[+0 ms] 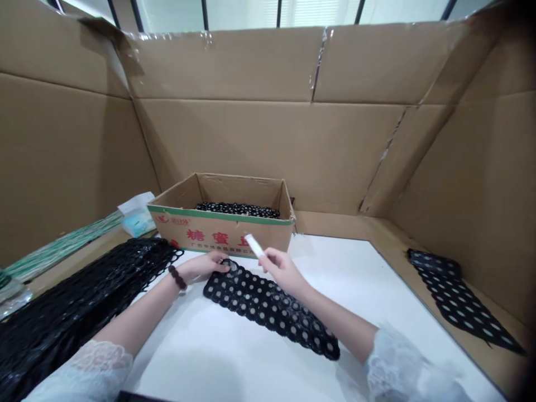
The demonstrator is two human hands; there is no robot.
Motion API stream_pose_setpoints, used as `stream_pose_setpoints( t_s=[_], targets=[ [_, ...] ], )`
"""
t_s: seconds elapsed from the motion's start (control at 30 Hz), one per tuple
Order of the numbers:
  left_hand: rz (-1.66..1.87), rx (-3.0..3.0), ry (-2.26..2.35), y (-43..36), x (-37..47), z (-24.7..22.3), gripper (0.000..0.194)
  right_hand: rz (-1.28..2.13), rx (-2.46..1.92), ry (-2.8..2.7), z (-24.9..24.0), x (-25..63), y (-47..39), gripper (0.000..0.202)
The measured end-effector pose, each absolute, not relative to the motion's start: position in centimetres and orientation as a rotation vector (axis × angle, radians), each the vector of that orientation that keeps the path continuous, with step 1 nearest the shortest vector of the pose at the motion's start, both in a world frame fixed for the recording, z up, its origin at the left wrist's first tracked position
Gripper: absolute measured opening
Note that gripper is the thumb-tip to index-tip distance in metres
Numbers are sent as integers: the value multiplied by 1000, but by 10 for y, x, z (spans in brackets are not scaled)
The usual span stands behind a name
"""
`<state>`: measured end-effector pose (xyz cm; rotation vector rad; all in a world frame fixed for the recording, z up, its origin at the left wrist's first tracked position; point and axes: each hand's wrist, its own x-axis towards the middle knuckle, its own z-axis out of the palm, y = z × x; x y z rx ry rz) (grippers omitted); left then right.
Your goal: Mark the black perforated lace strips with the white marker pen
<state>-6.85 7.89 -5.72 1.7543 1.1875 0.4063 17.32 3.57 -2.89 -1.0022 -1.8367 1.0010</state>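
Observation:
A black strip with rows of pale round dots and a scalloped edge lies slantwise on the white tabletop. At its far left end, my left hand pinches the edge between thumb and fingers. My right hand is closed on a short white stick that points up and to the left, above the strip's far edge. Whether the stick is a tool or a rolled piece, I cannot tell. The right forearm covers part of the strip's right side.
Behind the hands stands an open cardboard box holding black dotted pieces. A pile of black strips lies at left, beside green-white sticks and a tissue pack. Another dotted piece lies right. Cardboard walls surround the table.

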Motion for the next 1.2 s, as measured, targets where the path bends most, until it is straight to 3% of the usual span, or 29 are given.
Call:
stream_pose_setpoints(
  t_s=[0.1,0.33,0.7,1.2],
  targets=[
    [435,1674,1100,75,-72,-63,40,1024,-986,-1796,-52,141,46,32],
    [411,1591,1001,78,-86,-72,38,1026,-971,-1879,-87,132,49,25],
    [315,1715,1157,73,-85,-62,35,975,-989,-1960,-93,132,52,12],
    [530,2190,1397,62,-71,-56,28,920,-1010,-1906,-99,130,55,14]
  ],
)
